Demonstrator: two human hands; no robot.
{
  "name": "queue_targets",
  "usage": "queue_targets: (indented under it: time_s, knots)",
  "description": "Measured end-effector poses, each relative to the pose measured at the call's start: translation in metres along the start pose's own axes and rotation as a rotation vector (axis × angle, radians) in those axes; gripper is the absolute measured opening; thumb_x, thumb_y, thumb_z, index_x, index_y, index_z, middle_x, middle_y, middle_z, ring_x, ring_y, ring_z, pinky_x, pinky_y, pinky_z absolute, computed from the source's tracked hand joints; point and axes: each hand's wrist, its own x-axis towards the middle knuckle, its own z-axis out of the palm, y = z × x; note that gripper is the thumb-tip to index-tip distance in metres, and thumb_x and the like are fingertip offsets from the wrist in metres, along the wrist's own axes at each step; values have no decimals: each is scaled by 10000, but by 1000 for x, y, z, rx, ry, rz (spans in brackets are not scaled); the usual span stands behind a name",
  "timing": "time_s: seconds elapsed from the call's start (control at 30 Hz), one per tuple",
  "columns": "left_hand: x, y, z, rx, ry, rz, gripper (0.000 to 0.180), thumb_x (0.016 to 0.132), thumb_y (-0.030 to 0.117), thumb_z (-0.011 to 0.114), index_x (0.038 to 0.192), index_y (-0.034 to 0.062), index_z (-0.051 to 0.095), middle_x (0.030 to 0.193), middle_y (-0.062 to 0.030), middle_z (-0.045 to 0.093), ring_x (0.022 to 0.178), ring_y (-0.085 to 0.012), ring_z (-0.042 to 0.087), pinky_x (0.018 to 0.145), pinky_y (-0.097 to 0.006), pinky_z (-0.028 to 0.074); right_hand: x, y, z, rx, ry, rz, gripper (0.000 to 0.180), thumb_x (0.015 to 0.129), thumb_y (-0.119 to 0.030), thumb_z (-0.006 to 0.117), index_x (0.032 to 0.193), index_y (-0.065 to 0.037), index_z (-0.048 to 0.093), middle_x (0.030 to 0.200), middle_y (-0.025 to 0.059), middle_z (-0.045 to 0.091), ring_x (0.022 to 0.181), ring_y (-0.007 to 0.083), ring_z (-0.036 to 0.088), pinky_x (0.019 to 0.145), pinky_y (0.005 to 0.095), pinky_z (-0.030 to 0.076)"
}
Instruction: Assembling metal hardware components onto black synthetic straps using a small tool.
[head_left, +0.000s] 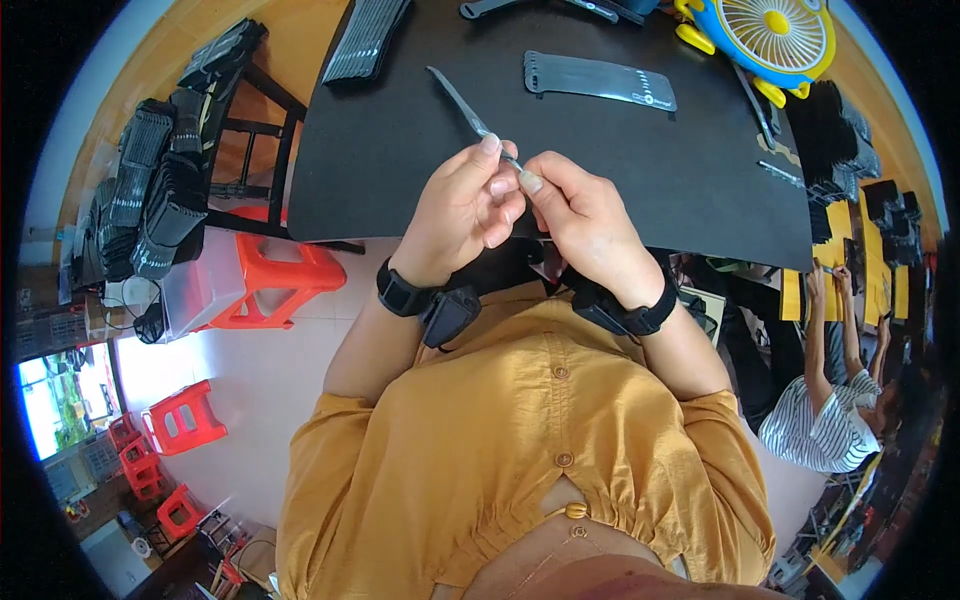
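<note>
A thin, glossy dark strip [459,103], seen almost edge-on, slants up and left from my hands over the black table [400,170]. My left hand [468,195] pinches its near end between thumb and fingers. Close beside it, my right hand [580,210] pinches the tip of the same end between thumb and forefinger. Its exact kind cannot be made out. Beyond my right hand lies a flat black panel [600,80] with slots at its left end and pale print at its right.
A stack of black panels [367,40] lies at the table's far left. A yellow-and-blue fan [770,40] stands far right. Black bundles [150,190] and a red stool [285,275] are left of the table. Another person in a striped shirt [820,425] works at right.
</note>
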Motion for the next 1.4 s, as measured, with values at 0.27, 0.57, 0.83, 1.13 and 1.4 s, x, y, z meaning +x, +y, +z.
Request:
queue_targets:
  time_s: [0.27,0.57,0.83,1.13,1.4]
  knots:
    - [-1,1,6,44,36,14,339,1066,359,353,1014,54,491,753,4,418,592,-96,472,374,-171,357,4,0,0,217,5,30,308,957,-77,538,1253,-100,620,711,75,609,637,134,588,608,289,493]
    - [-4,-1,5,685,328,264,390,1047,367,410,909,28,544,684,-19,511,511,-83,506,401,-205,384,7,5,-8,284,-20,78,334,958,-41,543,1273,-104,636,947,78,687,832,143,636,752,264,512]
    - [-1,-12,6,1090,290,671,230,1029,204,484,909,20,552,609,-21,546,478,-56,475,445,-208,377,-1,0,-2,266,28,-56,298,940,-50,581,1227,-83,658,1236,133,657,1139,223,637,949,298,499]
    - [9,-21,-1,1034,247,772,201,1035,155,457,903,28,539,640,10,496,532,-35,450,478,-196,356,-6,5,7,244,99,-3,320,938,-36,583,1247,-84,650,1100,138,707,957,152,656,845,275,501]
    - [20,-28,-12,797,195,718,179,1031,140,460,908,37,540,734,21,494,527,-19,398,473,-182,320,-1,5,5,447,43,175,303,978,-95,561,1266,-123,650,657,-47,566,475,17,450,435,181,375]
